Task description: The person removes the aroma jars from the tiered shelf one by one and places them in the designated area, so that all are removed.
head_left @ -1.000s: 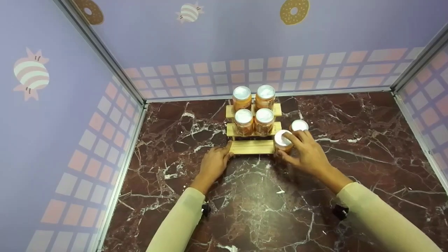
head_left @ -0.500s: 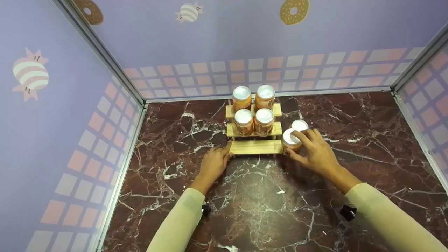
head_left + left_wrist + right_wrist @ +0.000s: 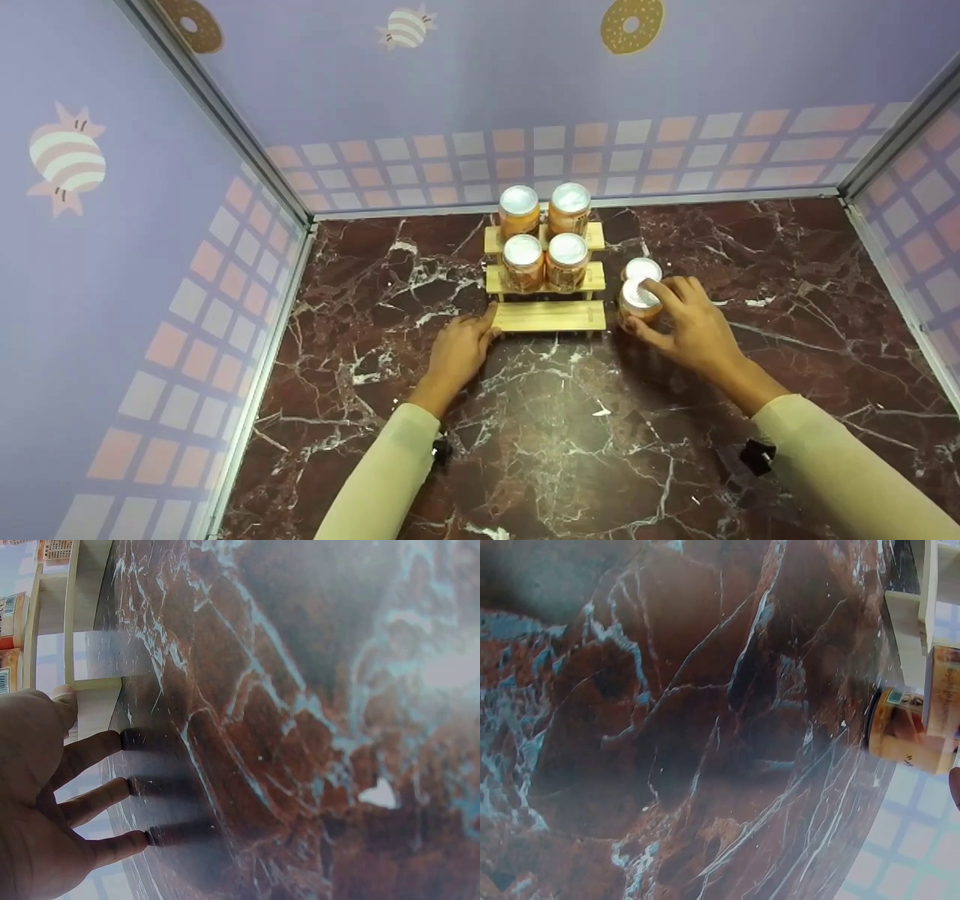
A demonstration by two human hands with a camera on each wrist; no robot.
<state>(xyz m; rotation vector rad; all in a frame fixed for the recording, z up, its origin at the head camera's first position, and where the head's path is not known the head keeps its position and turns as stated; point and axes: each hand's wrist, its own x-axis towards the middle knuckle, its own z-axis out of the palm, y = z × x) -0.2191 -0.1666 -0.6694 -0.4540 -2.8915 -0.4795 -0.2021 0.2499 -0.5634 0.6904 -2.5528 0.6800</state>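
Note:
My right hand (image 3: 697,330) grips an orange drink can (image 3: 639,300) by its pale top and side, right of the stepped wooden rack (image 3: 547,315). In the right wrist view this can (image 3: 943,694) appears raised off the tabletop, overlapping a second can (image 3: 900,731) that stands on it. From above, the second can (image 3: 643,268) shows just behind the held one. My left hand (image 3: 457,352) touches the left end of the rack's bare lowest step. Its fingers (image 3: 97,806) are spread, tips on the table, in the left wrist view.
Several more orange cans (image 3: 566,262) stand upright in pairs on the rack's upper two steps. Dark red marbled tabletop (image 3: 555,427) spreads around the rack. Lilac panels (image 3: 480,90) with a checked band enclose the back and sides.
My right hand has carried the can rightward, from the right end of the lowest step to beside the rack, in front of the other can. My left hand has stayed put.

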